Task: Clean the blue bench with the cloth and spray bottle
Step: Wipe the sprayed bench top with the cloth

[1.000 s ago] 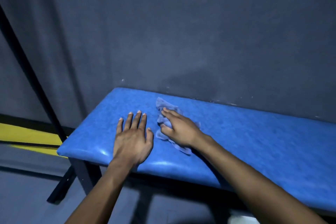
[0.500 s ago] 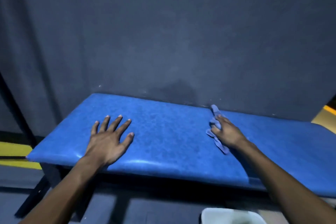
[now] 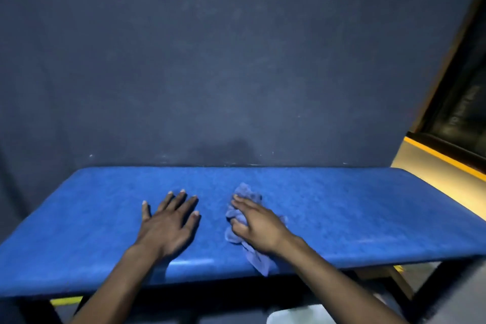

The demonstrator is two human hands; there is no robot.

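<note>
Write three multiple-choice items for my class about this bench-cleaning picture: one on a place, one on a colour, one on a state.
1. Where does the crumpled light-blue cloth lie?
A. On the padded blue bench, under the right hand
B. On the floor
C. Draped over the left hand

2. What colour is the wall behind the bench?
A. White
B. Dark grey-blue
C. Red

3. How is the left hand held?
A. Clenched in a fist
B. Raised off the bench
C. Flat on the bench, fingers spread

Answers:
1 A, the right hand presses on the cloth near the middle of the seat.
2 B, the dark grey-blue wall fills the view above the bench.
3 C, the palm lies down with nothing in it.
</note>
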